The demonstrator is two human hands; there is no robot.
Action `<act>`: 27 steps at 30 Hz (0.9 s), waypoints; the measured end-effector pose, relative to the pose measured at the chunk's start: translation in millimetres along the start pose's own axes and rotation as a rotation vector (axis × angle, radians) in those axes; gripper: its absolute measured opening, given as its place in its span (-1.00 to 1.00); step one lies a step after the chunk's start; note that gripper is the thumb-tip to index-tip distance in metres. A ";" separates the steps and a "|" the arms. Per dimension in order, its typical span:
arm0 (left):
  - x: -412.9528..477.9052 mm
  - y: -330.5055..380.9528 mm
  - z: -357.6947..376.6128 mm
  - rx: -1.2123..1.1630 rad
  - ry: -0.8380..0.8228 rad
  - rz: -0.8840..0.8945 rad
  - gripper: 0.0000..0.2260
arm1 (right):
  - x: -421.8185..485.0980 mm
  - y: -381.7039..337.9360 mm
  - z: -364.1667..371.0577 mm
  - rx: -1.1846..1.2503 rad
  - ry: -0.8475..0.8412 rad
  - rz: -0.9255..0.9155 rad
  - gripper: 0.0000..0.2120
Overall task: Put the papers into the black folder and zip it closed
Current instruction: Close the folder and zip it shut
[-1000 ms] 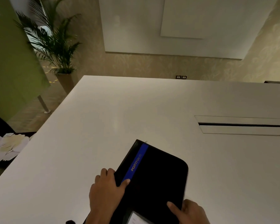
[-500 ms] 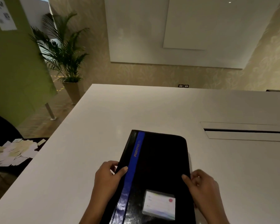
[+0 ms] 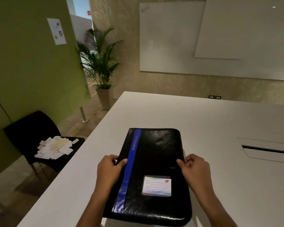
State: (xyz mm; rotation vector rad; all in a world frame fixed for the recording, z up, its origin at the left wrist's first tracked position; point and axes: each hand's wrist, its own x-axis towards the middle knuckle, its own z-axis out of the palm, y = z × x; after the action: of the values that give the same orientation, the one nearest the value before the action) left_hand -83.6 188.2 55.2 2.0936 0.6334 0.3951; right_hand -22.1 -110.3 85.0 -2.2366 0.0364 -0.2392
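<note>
A black folder [image 3: 156,154] with a blue stripe and a small label card lies closed and flat on the white table [image 3: 220,125], its near end at the table's front edge. My left hand [image 3: 109,167] grips its left edge, thumb on the blue stripe. My right hand [image 3: 194,168] holds the right edge with fingers curled against it. A heap of loose papers [image 3: 54,147] lies on a black chair [image 3: 29,133] left of the table, apart from both hands.
A cable slot [image 3: 267,149] is cut into the table at the right. A potted palm [image 3: 100,68] stands by the green wall beyond the chair. A whiteboard [image 3: 170,40] hangs on the far wall.
The folder has turned from slanted to square with me and slid further onto the table. Both hands moved along to its side edges. The view tilted down and left, revealing the chair.
</note>
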 end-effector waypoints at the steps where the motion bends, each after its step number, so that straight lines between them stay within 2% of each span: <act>1: 2.3 -4.6 -3.7 0.000 0.007 -0.014 -0.65 | 1.7 -3.6 8.0 -0.008 -0.008 -0.009 -0.68; 13: 26.5 -58.2 -44.5 0.036 0.079 -0.105 -0.60 | -7.5 -29.7 86.7 -0.142 -0.154 -0.045 -0.66; 18: 34.3 -69.2 -44.9 0.088 0.100 -0.084 -0.62 | -14.0 -29.5 104.4 -0.179 -0.181 -0.029 -0.70; 27: 34.6 -85.3 -35.0 0.130 0.083 -0.095 -0.64 | -18.8 -8.0 122.1 -0.191 -0.203 0.017 -0.67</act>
State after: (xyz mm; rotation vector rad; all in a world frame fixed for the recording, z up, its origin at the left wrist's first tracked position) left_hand -97.4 271.9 5.4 2.1686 0.8241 0.3976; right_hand -18.4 -9.0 13.8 -2.4394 -0.0327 0.0017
